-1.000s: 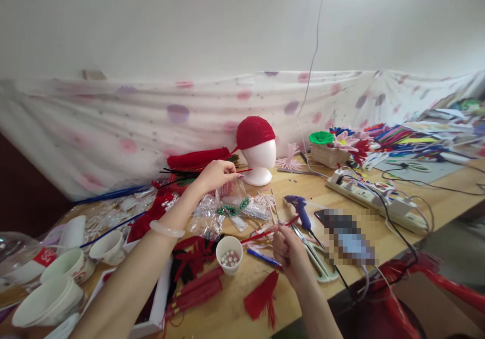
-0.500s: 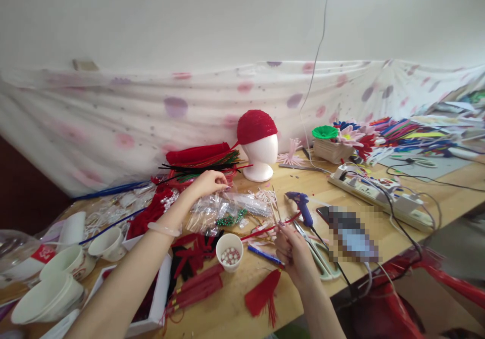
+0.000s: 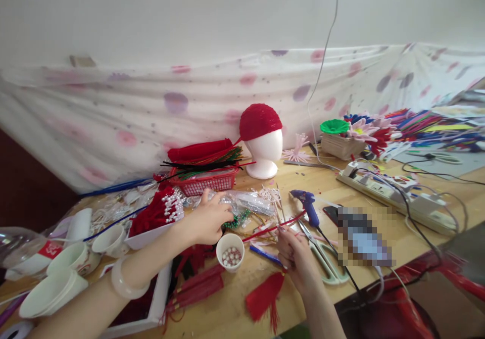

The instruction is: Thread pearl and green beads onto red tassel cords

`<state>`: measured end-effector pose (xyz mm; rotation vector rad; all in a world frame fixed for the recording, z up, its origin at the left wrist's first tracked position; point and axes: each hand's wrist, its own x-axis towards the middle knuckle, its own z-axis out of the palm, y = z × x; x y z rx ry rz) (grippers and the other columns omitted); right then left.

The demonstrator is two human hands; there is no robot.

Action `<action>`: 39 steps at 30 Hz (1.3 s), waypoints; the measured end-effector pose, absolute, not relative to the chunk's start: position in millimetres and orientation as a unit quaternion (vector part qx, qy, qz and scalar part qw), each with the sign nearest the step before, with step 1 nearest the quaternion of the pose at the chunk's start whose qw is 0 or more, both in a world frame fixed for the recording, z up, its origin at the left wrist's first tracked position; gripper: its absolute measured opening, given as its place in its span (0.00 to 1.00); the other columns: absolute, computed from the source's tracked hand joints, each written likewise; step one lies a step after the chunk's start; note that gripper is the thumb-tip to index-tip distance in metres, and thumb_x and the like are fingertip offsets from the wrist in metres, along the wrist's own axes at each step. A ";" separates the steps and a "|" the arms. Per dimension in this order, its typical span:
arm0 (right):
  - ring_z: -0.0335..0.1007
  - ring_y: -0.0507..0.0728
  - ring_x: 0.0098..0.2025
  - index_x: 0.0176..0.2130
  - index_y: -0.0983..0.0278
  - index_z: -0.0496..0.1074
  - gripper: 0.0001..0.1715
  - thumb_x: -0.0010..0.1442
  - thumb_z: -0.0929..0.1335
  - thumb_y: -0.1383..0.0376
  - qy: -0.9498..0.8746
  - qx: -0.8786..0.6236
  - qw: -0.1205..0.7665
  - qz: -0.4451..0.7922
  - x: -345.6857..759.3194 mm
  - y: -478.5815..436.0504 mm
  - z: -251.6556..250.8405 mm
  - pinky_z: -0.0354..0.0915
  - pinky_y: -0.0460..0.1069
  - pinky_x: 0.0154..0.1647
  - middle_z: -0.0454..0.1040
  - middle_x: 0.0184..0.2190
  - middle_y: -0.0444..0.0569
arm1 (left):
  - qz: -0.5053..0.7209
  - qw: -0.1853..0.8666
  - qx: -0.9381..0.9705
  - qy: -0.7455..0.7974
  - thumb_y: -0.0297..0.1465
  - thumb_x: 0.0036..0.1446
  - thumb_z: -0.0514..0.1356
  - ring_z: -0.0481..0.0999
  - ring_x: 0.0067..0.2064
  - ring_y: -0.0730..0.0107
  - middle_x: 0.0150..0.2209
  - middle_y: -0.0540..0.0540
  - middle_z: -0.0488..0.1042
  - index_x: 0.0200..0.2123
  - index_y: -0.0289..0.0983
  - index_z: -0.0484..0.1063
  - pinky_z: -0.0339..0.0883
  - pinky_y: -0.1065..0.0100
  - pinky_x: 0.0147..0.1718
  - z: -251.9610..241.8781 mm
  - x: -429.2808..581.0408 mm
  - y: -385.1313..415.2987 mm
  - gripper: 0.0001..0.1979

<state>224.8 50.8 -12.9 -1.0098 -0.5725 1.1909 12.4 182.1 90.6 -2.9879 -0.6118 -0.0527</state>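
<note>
My left hand (image 3: 208,219) rests with curled fingers on a heap of clear plastic bags of beads (image 3: 246,205), just behind a small paper cup of pearl and red beads (image 3: 230,251); whether it grips a bag is hidden. My right hand (image 3: 293,252) is closed in a pinch on a red pipe cleaner (image 3: 271,226) that slants up to the right toward a blue glue gun (image 3: 307,206). A red tassel (image 3: 264,298) lies below my right wrist. A white foam head with a red beaded cap (image 3: 261,139) stands at the back.
A red basket of pipe cleaners (image 3: 206,180) sits behind the bags. White cups (image 3: 68,265) stand at left. Scissors (image 3: 326,265) and a phone (image 3: 361,235) lie at right, with a power strip and cables (image 3: 394,192) beyond. Paper flowers (image 3: 359,132) fill the far right.
My left hand has come down and back from the red basket area onto the bead bags near the cup. My right hand has stayed put, holding the red pipe cleaner.
</note>
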 end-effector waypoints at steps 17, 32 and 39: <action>0.65 0.51 0.27 0.32 0.67 0.71 0.18 0.70 0.73 0.59 -0.592 -0.662 0.388 0.246 231.2 169.8 64.6 0.65 0.46 0.31 0.68 0.27 0.41 | -0.100 -0.020 -0.954 -0.282 0.23 0.59 0.67 0.68 0.66 0.48 0.41 0.51 0.86 0.32 0.43 0.79 0.39 0.30 0.65 96.5 0.8 220.3 0.08; 0.68 0.51 0.28 0.33 0.67 0.71 0.19 0.73 0.71 0.58 -0.691 -0.664 0.246 0.143 238.2 168.2 73.4 0.68 0.46 0.31 0.69 0.28 0.41 | -0.111 0.010 -0.948 -0.298 0.36 0.66 0.65 0.77 0.56 0.52 0.56 0.41 0.77 0.52 0.37 0.76 0.71 0.43 0.56 85.4 -5.3 234.7 0.14; 0.69 0.52 0.29 0.34 0.68 0.72 0.18 0.73 0.71 0.58 -0.698 -0.667 0.229 0.124 244.9 163.0 72.4 0.70 0.47 0.32 0.70 0.29 0.42 | -0.065 0.014 -0.959 -0.275 0.36 0.67 0.64 0.80 0.51 0.57 0.53 0.41 0.78 0.53 0.37 0.75 0.76 0.49 0.50 88.8 1.2 234.2 0.14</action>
